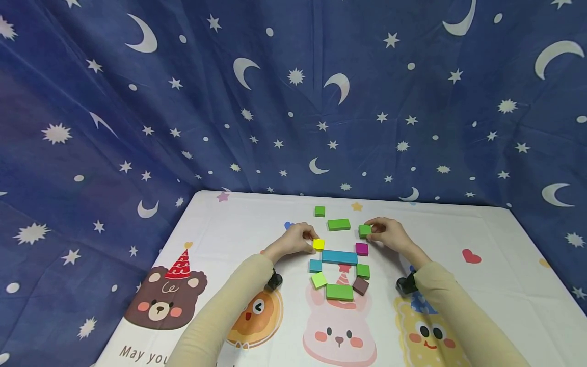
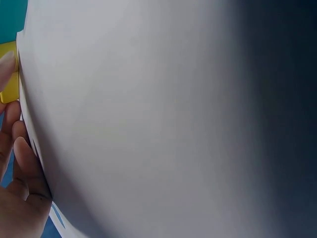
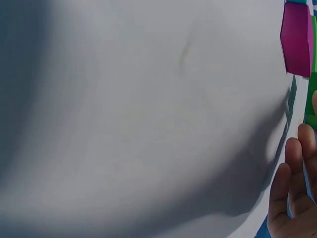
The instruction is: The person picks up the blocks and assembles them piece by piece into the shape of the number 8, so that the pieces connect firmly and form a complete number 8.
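My left hand [image 1: 299,238] pinches a yellow block [image 1: 318,244] at the upper left end of a long blue block [image 1: 339,257]. The same yellow block [image 2: 10,72] shows at the left edge of the left wrist view, with the thumb on it. On the other side, my right hand [image 1: 387,233] pinches a small green block [image 1: 365,231], just above a magenta block [image 1: 362,248]. In the right wrist view that green block [image 3: 311,106] is partly cut off beside the fingers. Between the hands and a little farther back lies an oblong green block [image 1: 339,225].
Nearer me, a teal block [image 1: 315,265], a lime block [image 1: 319,280], an oblong green block [image 1: 340,292], a brown block [image 1: 361,286] and a green block [image 1: 363,271] form a ring with the blue one. Another green block [image 1: 320,211] lies at the back. A starry curtain [image 1: 293,102] hangs behind.
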Demonstrator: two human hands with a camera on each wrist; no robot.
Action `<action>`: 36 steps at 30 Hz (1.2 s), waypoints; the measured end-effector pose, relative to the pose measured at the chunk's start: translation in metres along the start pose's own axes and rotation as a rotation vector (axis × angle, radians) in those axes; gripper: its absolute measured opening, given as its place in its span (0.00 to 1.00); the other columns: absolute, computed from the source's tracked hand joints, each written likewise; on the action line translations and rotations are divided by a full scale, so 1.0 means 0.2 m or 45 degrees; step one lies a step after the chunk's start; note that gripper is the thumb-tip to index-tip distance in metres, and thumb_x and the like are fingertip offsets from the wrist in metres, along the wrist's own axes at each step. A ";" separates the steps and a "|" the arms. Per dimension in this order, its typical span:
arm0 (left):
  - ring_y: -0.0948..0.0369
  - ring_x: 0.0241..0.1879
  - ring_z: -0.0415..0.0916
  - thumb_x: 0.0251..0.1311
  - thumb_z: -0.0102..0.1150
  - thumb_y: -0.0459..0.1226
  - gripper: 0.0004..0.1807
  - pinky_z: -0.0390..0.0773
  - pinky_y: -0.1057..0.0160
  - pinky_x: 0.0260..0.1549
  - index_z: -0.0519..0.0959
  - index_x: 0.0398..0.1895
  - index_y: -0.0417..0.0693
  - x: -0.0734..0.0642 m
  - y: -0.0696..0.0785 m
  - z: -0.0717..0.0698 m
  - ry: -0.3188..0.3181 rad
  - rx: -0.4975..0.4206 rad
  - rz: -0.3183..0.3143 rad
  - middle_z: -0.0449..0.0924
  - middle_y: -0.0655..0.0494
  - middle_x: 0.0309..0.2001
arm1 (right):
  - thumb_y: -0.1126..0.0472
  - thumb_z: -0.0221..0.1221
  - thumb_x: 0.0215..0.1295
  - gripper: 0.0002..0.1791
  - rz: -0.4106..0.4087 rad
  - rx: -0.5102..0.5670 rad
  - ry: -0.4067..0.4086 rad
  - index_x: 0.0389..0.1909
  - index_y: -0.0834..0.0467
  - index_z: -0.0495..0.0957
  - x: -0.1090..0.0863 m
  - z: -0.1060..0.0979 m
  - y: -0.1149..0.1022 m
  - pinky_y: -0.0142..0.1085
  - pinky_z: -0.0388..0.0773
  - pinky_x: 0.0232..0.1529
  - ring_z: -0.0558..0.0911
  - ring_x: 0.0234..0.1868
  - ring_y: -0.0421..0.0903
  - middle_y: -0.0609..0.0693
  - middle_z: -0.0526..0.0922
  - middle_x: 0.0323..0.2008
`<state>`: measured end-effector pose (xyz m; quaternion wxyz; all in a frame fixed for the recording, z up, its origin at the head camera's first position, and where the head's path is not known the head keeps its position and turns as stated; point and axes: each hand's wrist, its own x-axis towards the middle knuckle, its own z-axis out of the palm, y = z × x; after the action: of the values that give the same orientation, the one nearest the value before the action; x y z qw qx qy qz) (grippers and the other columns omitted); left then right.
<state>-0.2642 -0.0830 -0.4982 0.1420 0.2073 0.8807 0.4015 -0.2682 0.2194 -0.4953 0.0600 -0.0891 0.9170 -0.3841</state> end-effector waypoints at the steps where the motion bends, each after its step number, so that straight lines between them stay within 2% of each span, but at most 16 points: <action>1: 0.63 0.36 0.69 0.43 0.74 0.29 0.15 0.72 0.69 0.40 0.83 0.37 0.44 0.00 0.00 0.00 0.001 0.002 0.001 0.78 0.51 0.39 | 0.66 0.65 0.55 0.20 -0.001 0.002 -0.002 0.51 0.63 0.79 0.00 0.00 0.00 0.33 0.70 0.35 0.73 0.36 0.48 0.56 0.78 0.35; 11: 0.61 0.37 0.70 0.43 0.73 0.29 0.15 0.71 0.68 0.41 0.83 0.38 0.45 0.00 0.00 0.00 0.000 0.017 -0.011 0.78 0.51 0.39 | 0.67 0.65 0.54 0.21 0.006 -0.029 -0.041 0.51 0.63 0.79 0.02 0.03 -0.04 0.34 0.70 0.35 0.73 0.36 0.48 0.56 0.78 0.35; 22: 0.60 0.39 0.72 0.43 0.73 0.29 0.15 0.73 0.68 0.43 0.83 0.37 0.44 0.00 0.00 0.00 -0.008 -0.019 -0.037 0.78 0.51 0.41 | 0.67 0.65 0.55 0.20 -0.031 -0.068 -0.134 0.50 0.65 0.79 0.05 0.03 -0.05 0.34 0.70 0.34 0.73 0.36 0.47 0.57 0.78 0.35; 27: 0.61 0.40 0.73 0.42 0.73 0.28 0.15 0.74 0.67 0.44 0.82 0.36 0.44 0.01 0.00 0.00 -0.001 -0.020 -0.043 0.78 0.51 0.41 | 0.68 0.65 0.55 0.19 -0.071 -0.076 -0.154 0.50 0.66 0.79 0.05 0.03 -0.06 0.34 0.70 0.36 0.73 0.36 0.47 0.58 0.78 0.34; 36: 0.60 0.39 0.72 0.42 0.74 0.29 0.16 0.73 0.67 0.44 0.83 0.37 0.44 0.01 0.00 0.00 -0.008 0.001 -0.032 0.78 0.52 0.41 | 0.68 0.62 0.56 0.19 -0.065 -0.087 -0.196 0.51 0.67 0.79 0.05 0.03 -0.05 0.35 0.69 0.38 0.72 0.38 0.47 0.57 0.77 0.36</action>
<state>-0.2661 -0.0832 -0.4985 0.1496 0.1975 0.8830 0.3986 -0.2749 0.2053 -0.4930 0.1176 -0.1439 0.9196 -0.3461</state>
